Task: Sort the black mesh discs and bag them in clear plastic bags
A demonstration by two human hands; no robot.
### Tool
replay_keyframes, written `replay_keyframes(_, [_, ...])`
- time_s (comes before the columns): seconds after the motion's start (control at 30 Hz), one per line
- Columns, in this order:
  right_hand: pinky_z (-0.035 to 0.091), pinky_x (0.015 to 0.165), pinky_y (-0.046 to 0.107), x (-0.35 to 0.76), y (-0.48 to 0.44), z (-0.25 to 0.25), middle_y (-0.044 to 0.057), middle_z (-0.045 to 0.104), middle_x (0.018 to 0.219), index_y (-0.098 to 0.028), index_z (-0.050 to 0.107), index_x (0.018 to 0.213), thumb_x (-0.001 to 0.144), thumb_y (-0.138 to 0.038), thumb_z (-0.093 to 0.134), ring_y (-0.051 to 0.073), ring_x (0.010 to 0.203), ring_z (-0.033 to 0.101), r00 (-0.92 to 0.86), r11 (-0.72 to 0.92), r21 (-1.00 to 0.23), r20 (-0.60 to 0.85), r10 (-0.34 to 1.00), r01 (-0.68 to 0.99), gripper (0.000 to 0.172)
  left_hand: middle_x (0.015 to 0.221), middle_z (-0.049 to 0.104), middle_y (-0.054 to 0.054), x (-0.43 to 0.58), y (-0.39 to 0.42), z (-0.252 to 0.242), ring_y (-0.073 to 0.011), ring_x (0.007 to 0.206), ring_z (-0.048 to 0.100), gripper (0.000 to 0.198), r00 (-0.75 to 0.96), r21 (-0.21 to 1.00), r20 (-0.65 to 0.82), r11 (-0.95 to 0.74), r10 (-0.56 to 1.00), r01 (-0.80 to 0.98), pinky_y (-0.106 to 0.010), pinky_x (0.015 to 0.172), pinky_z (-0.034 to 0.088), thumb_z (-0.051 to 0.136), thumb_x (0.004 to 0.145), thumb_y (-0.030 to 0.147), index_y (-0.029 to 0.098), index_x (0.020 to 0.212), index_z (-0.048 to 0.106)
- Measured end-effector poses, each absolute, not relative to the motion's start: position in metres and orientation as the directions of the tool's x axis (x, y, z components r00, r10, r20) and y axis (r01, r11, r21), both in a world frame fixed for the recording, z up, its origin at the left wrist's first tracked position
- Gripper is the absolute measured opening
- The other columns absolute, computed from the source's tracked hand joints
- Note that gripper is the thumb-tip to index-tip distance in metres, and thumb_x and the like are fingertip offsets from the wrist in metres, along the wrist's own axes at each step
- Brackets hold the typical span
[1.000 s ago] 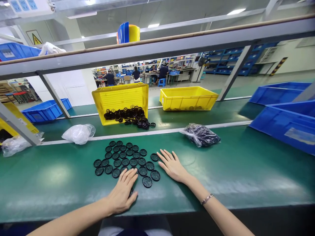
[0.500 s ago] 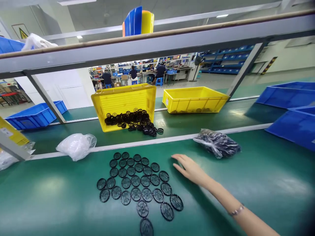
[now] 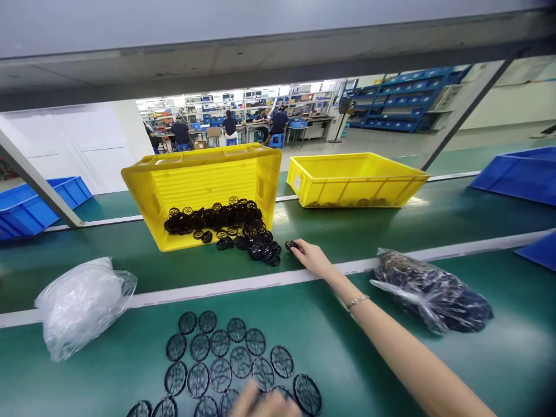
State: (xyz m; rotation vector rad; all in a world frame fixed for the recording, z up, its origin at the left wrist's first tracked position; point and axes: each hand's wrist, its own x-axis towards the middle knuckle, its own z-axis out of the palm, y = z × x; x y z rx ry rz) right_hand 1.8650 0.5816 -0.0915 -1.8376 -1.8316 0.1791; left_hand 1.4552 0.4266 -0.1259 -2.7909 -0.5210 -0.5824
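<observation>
The right hand is pinching a black mesh disc at centre, just beside the spilled pile below the yellow bin. At bottom centre, the blurred left hand is hovering over laid-out discs, its grip impossible to tell.

Bg had tall blue metal shelving racks, black pedestal fan, smooth grey concrete floor, white panelled wall on L.

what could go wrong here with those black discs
The right hand reaches over the white edge strip, so it might knock loose black discs by the yellow crate down onto the lower belt. The left hand, low over the laid-out discs, could disturb their arrangement.
</observation>
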Motion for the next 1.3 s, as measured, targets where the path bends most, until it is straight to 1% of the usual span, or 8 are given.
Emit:
replay_keyframes(0.07, [0.054, 0.071, 0.035, 1.863, 0.568, -0.089, 0.008, 0.070, 0.086, -0.016, 0.056, 0.120, 0.100, -0.041, 0.036, 0.021, 0.074, 0.065, 0.061, 0.074, -0.569, 0.215, 0.975, 0.819, 0.038, 0.147, 0.053, -0.004, 1.436, 0.473, -0.105, -0.0261, 0.143, 0.042, 0.049, 0.813, -0.008, 0.416, -0.892, 0.409, 0.453, -0.052, 0.112, 0.045, 0.040, 0.099, 0.048, 0.031, 0.145, 0.049])
replay_keyframes(0.17, [0.054, 0.069, 0.032, 1.849, 0.541, -0.079, 0.006, 0.069, 0.088, -0.015, 0.052, 0.126, 0.097, -0.052, 0.044, 0.017, 0.073, 0.062, -0.025, 0.067, -0.834, 0.064, 0.998, 0.547, 0.048, 0.156, 0.042, -0.005, 1.411, 0.550, -0.072, -0.0261, 0.146, 0.036, 0.046, 0.688, 0.376, 0.222, -0.712, 0.691, 0.593, -0.053, 0.119, 0.035, 0.036, 0.102, 0.036, 0.028, 0.146, 0.047])
replay_keyframes(0.3, [0.051, 0.066, 0.029, 1.822, 0.510, -0.067, 0.004, 0.063, 0.087, -0.017, 0.055, 0.121, 0.092, -0.058, 0.055, 0.014, 0.071, 0.057, -0.184, -0.025, -0.938, -0.093, 0.978, 0.345, 0.050, 0.154, 0.046, -0.007, 1.414, 0.623, -0.063, -0.0232, 0.145, 0.038, 0.049, 0.688, 0.555, 0.098, -0.614, 0.719, 0.562, -0.051, 0.122, 0.028, 0.030, 0.103, 0.044, 0.022, 0.141, 0.052])
replay_keyframes(0.43, [0.048, 0.062, 0.027, 1.800, 0.490, -0.060, 0.001, 0.059, 0.081, -0.019, 0.062, 0.113, 0.091, -0.054, 0.058, 0.014, 0.068, 0.054, -0.348, 0.018, -0.876, -0.172, 0.922, 0.481, 0.041, 0.158, 0.039, -0.007, 1.451, 0.637, -0.080, -0.0222, 0.148, 0.031, 0.051, 0.736, 0.626, 0.133, -0.632, 0.664, 0.457, -0.050, 0.124, 0.024, 0.028, 0.104, 0.045, 0.023, 0.146, 0.046])
replay_keyframes(0.57, [0.049, 0.068, 0.028, 1.798, 0.487, -0.055, 0.004, 0.064, 0.096, -0.022, 0.069, 0.101, 0.091, -0.045, 0.062, 0.016, 0.076, 0.059, -0.423, 0.144, -0.768, -0.177, 0.889, 0.624, 0.026, 0.159, 0.037, -0.005, 1.475, 0.625, -0.085, -0.0222, 0.150, 0.028, 0.049, 0.809, 0.672, 0.160, -0.663, 0.566, 0.331, -0.051, 0.124, 0.023, 0.030, 0.104, 0.042, 0.026, 0.148, 0.044])
replay_keyframes(0.8, [0.052, 0.076, 0.036, 1.811, 0.557, -0.068, 0.008, 0.064, 0.101, -0.023, 0.059, 0.107, 0.097, -0.045, 0.048, 0.021, 0.086, 0.061, -0.025, 0.207, -0.522, 0.334, 0.942, 0.828, 0.027, 0.153, 0.047, -0.004, 1.477, 0.623, -0.087, -0.0237, 0.148, 0.032, 0.046, 0.844, 0.701, 0.165, -0.663, 0.510, 0.264, -0.049, 0.123, 0.029, 0.032, 0.103, 0.041, 0.028, 0.144, 0.049])
replay_keyframes(1.0, [0.051, 0.086, 0.047, 1.794, 0.600, -0.088, 0.013, 0.066, 0.105, -0.020, 0.055, 0.113, 0.092, -0.044, 0.055, 0.032, 0.101, 0.060, -0.065, 0.173, -0.233, 0.410, 0.910, 0.957, 0.031, 0.148, 0.053, -0.004, 1.477, 0.622, -0.088, -0.0228, 0.144, 0.039, 0.046, 0.832, 0.694, 0.114, -0.643, 0.543, 0.324, -0.046, 0.121, 0.032, 0.032, 0.103, 0.044, 0.028, 0.140, 0.054])
replay_keyframes(1.3, [0.050, 0.092, 0.049, 1.809, 0.586, -0.079, 0.014, 0.060, 0.113, -0.021, 0.050, 0.125, 0.092, -0.035, 0.053, 0.032, 0.107, 0.056, -0.160, 0.346, -0.326, 0.482, 0.861, 0.880, 0.036, 0.140, 0.060, -0.004, 1.479, 0.623, -0.086, -0.0224, 0.138, 0.047, 0.045, 0.833, 0.713, 0.148, -0.641, 0.533, 0.284, -0.046, 0.121, 0.031, 0.032, 0.103, 0.045, 0.026, 0.134, 0.059])
